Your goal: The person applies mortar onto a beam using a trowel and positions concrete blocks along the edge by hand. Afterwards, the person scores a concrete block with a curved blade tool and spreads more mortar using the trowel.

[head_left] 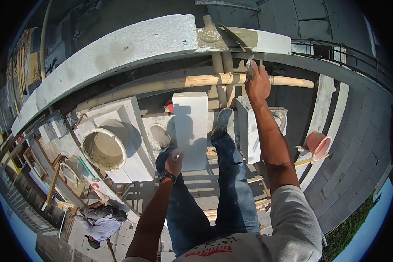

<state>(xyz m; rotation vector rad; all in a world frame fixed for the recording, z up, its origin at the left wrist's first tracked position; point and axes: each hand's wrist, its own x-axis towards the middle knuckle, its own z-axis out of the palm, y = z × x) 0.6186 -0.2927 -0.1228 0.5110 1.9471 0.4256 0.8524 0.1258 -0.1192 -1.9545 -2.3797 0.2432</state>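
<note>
My right hand is wrapped around the handle of a trowel, its dark blade seen nearly edge-on over the wall top. Wet grey mortar is spread there, beside the end of a raised white block. To the right a lower white block continues the wall. My left hand is closed in front of my thigh, near a white block on the platform. A small pale spot shows at its fingers, but I cannot make out what they hold, if anything.
A bucket of mortar stands on stacked blocks at left, with another bucket lower down. A bamboo pole runs along the wall. A reddish bucket is at right. Another person is below left.
</note>
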